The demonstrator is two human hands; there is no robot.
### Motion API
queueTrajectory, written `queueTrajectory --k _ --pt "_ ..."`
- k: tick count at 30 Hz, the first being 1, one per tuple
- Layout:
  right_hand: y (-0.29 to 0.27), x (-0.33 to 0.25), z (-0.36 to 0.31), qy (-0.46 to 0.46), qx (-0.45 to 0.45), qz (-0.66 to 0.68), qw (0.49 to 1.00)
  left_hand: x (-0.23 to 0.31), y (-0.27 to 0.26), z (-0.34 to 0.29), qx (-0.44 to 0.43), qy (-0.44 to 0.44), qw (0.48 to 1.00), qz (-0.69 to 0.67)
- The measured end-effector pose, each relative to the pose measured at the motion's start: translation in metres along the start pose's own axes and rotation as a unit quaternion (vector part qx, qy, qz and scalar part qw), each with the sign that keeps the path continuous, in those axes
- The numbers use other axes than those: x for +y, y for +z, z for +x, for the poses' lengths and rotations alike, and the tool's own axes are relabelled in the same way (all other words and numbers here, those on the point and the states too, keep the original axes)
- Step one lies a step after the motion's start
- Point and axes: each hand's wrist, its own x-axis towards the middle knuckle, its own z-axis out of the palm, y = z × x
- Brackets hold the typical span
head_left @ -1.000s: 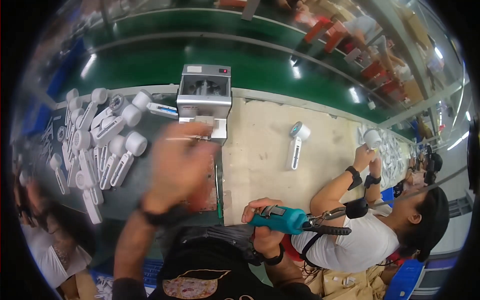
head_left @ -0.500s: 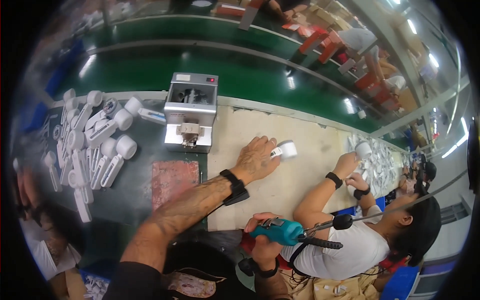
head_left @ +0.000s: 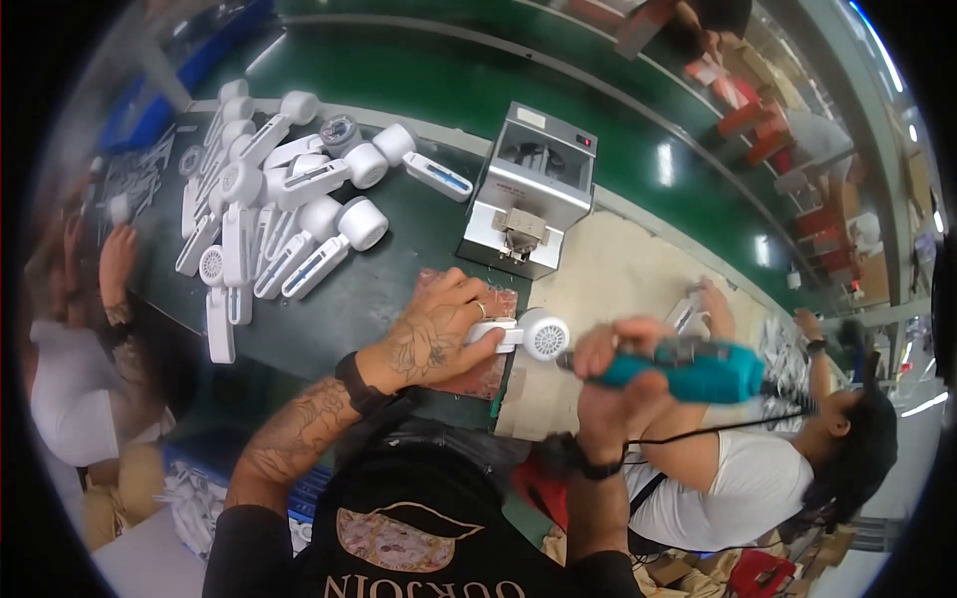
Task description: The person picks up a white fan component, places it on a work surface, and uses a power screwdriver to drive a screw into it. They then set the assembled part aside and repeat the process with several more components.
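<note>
My left hand (head_left: 439,331) is closed around the handle of a white handheld unit, whose round head (head_left: 545,337) has a vented grille facing up. It holds the unit over a worn red mat (head_left: 472,383) on the bench. My right hand (head_left: 620,384) grips a teal electric screwdriver (head_left: 693,373) with a cable at its back end. The screwdriver lies almost level, its tip pointing left and close beside the round head. Blur hides whether the tip touches it.
A metal screw feeder (head_left: 528,189) stands behind the mat. Left of it, many similar white units (head_left: 269,199) are heaped on the dark green bench top (head_left: 384,264). A co-worker in a white shirt (head_left: 743,488) sits close on my right; another person (head_left: 75,399) is at the left.
My left hand has brought the white unit from the beige board at the right to the red mat. The screwdriver has risen and turned its tip leftward toward the unit. The view has shifted.
</note>
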Motion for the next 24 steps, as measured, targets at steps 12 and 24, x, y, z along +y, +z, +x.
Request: queueTrajectory --k 12,24 --pt "0.055 0.092 0.091 -0.070 -0.026 -0.124 0.989 -0.018 0.006 -0.017 0.081 0.060 0.995 0.022" --pt "0.040 0.051 0.040 0.026 -0.011 -0.110 0.994 -0.021 0.010 -0.013 0.087 0.046 0.994 0.041"
